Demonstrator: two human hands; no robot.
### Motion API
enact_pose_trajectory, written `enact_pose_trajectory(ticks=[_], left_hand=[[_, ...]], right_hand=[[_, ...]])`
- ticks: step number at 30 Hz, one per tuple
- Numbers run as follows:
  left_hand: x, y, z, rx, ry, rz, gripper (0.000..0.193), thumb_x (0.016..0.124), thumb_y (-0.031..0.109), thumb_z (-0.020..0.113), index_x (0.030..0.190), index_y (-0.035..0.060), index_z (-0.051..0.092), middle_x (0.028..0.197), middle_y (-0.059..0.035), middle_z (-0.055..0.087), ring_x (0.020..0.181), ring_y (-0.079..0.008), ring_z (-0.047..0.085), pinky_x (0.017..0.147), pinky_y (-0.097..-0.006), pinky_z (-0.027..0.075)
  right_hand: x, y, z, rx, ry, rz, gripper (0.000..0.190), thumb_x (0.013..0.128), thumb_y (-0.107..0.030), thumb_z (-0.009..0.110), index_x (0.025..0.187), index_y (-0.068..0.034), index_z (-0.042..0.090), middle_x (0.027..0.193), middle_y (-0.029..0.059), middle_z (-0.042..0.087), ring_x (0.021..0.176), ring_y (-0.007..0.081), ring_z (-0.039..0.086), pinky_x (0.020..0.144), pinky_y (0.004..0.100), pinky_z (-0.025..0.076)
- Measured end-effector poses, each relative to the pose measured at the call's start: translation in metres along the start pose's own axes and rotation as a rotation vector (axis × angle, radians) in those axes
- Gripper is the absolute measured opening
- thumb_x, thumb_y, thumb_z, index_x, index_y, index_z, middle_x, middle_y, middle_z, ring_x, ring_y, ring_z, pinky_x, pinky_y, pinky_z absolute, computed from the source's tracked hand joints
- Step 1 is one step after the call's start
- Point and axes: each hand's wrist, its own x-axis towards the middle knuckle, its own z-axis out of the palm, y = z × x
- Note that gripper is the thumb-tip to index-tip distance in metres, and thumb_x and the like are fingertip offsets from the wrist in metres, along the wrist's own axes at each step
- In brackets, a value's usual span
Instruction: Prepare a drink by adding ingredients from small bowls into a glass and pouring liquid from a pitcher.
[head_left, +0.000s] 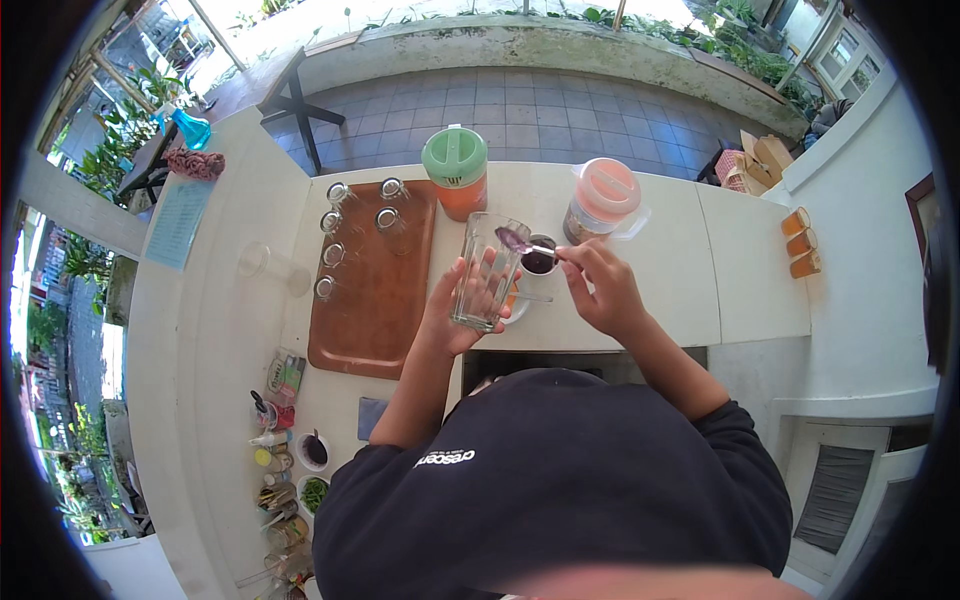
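Observation:
A tall clear drinking glass (484, 281) is held tilted in my left hand (448, 319). Between the fingers of my right hand (606, 289) is a metal spoon (545, 251); its bowl carries a dark purple substance and is at the glass's rim. Beneath the spoon stands a small white bowl (539, 259) of dark contents. Partly hidden behind my left hand, a white dish (516, 310) holds something orange, and a utensil lies across it. Beyond the glass stand a green-lidded pitcher (460, 199) of orange liquid and a pitcher with a pink lid (606, 191).
On the left, a brown tray (375, 315) holds several small glasses. Jars, a bowl of dark contents (313, 451) and a bowl of green pieces (314, 495) line the lower left. Several orange-toned glasses (802, 241) stand far right. A blue spray bottle (190, 129) sits on the left ledge.

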Motion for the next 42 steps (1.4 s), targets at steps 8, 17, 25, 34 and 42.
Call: enact_pose_trajectory(ticks=[8,17,25,34,42], left_hand=[[-0.002,0.002,0.002,0.061,0.122,0.088,0.051,0.088,0.048,0.048,0.129,0.0183,0.041,0.127,-0.0231,0.045,0.076,-0.0318,0.063,0.057,-0.0405,0.056],[0.002,-0.003,0.006,0.428,0.176,0.171,0.067,0.083,0.038,0.055,0.138,0.0168,0.023,0.123,-0.0118,0.041,0.089,-0.033,0.06,0.074,-0.0434,0.051],[0.003,0.004,-0.002,0.182,-0.074,-0.075,0.066,0.083,0.04,0.049,0.14,0.0148,0.028,0.139,-0.0245,0.033,0.078,-0.0305,0.062,0.062,-0.0371,0.055],[0.008,0.003,0.002,0.228,-0.037,-0.188,0.066,0.084,0.04,0.051,0.14,0.0169,0.026,0.133,-0.0258,0.038,0.077,-0.0291,0.062,0.059,-0.0361,0.054],[0.011,-0.001,0.008,0.219,-0.045,-0.231,0.067,0.084,0.035,0.055,0.139,0.0149,0.024,0.128,-0.0247,0.041,0.072,-0.0288,0.063,0.056,-0.0348,0.054]], right_hand=[[0.004,0.001,-0.008,0.376,-0.079,0.273,0.012,0.09,-0.008,0.053,0.097,-0.001,0.058,0.07,0.0022,0.053,0.059,0.0056,0.047,0.053,0.0213,0.037],[-0.005,0.022,-0.014,0.467,-0.027,0.422,0.012,0.09,-0.009,0.055,0.099,-0.002,0.058,0.07,-0.0034,0.05,0.056,0.0014,0.037,0.051,0.019,0.032],[0.014,0.021,-0.047,0.36,-0.034,0.277,0.012,0.085,-0.006,0.059,0.097,-0.003,0.06,0.083,0.0008,0.06,0.074,0.0043,0.051,0.066,0.019,0.041],[0.03,0.009,-0.078,-0.009,-0.163,-0.104,0.014,0.072,0.002,0.065,0.084,-0.006,0.064,0.079,0.004,0.06,0.074,0.0168,0.055,0.071,0.0288,0.043],[0.036,0.009,-0.083,-0.105,-0.175,-0.181,0.017,0.067,0.003,0.067,0.081,-0.008,0.066,0.078,0.0028,0.059,0.076,0.0201,0.055,0.078,0.033,0.041]])
